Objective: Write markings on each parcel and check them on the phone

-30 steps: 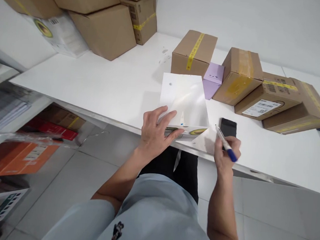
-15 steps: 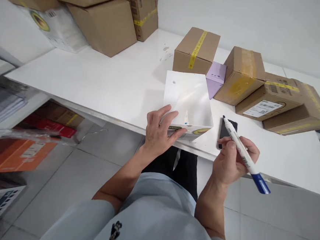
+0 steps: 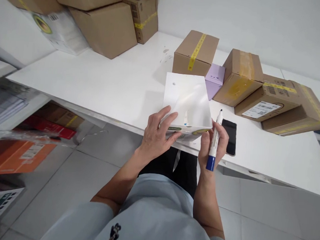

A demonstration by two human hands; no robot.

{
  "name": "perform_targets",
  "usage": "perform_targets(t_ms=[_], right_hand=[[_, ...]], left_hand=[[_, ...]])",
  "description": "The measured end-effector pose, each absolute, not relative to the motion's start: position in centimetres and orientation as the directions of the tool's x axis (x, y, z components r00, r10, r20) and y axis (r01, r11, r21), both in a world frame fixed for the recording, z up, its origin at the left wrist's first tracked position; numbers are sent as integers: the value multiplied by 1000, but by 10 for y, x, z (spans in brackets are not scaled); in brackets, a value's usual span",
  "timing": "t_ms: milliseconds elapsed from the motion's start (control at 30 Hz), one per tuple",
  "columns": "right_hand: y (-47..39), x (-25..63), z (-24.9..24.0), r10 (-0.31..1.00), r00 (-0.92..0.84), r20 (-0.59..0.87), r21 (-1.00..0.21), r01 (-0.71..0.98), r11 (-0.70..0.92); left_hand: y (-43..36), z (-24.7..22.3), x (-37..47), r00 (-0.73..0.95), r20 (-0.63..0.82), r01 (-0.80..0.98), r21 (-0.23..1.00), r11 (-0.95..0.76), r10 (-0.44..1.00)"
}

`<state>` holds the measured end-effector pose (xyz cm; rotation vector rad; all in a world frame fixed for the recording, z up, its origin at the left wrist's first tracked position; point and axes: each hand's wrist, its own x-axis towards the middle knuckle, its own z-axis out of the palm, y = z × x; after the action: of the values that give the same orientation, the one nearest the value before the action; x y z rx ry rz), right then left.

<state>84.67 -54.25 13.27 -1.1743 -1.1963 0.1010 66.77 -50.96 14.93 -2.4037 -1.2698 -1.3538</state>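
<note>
A white box (image 3: 188,96) sits at the front edge of the white table, with a small blue mark near its front top edge. My left hand (image 3: 159,133) grips its front left corner, fingers on top and thumb on the front side. At the box's front right corner, my right hand (image 3: 213,142) is closed around a white marker (image 3: 214,141). The marker's dark tip points up and away, and its blue end points toward me. A dark phone (image 3: 228,137) lies on the table just right of this hand.
Behind the white box stand a taped brown box (image 3: 195,50) and a purple box (image 3: 214,78). More brown boxes (image 3: 239,76) line the right back. Large cartons (image 3: 107,29) are stacked at the back left. A shelf with an orange box (image 3: 18,155) is at lower left.
My right hand has moved left with the marker, to the white box's right corner. The marker has turned more upright in view, and more of the phone shows. My left hand stays on the box.
</note>
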Motion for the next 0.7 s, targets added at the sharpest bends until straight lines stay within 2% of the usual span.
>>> perform_targets(t_ms=[100, 167, 233, 300, 433, 633, 700], right_hand=[[-544, 845, 132, 629, 492, 602, -795, 442, 415], [-543, 843, 135, 643, 540, 543, -839, 369, 399], [-541, 840, 141, 637, 573, 516, -856, 358, 372], [-541, 838, 147, 616, 583, 529, -847, 411, 339], [-549, 834, 153, 645, 560, 520, -851, 402, 338], [-560, 836, 142, 632, 493, 598, -797, 280, 536], [-553, 838, 129, 640, 496, 586, -799, 221, 560]], left_hand=[[-512, 146, 660, 162, 687, 592, 506, -627, 708], [-512, 144, 657, 83, 584, 500, 677, -541, 807], [-512, 146, 656, 53, 468, 457, 774, -438, 882], [-512, 150, 656, 55, 403, 465, 800, -380, 914], [-523, 157, 653, 49, 418, 432, 810, -396, 907], [-539, 128, 652, 28, 511, 207, 838, -505, 859], [-536, 111, 657, 19, 528, 200, 830, -521, 849]])
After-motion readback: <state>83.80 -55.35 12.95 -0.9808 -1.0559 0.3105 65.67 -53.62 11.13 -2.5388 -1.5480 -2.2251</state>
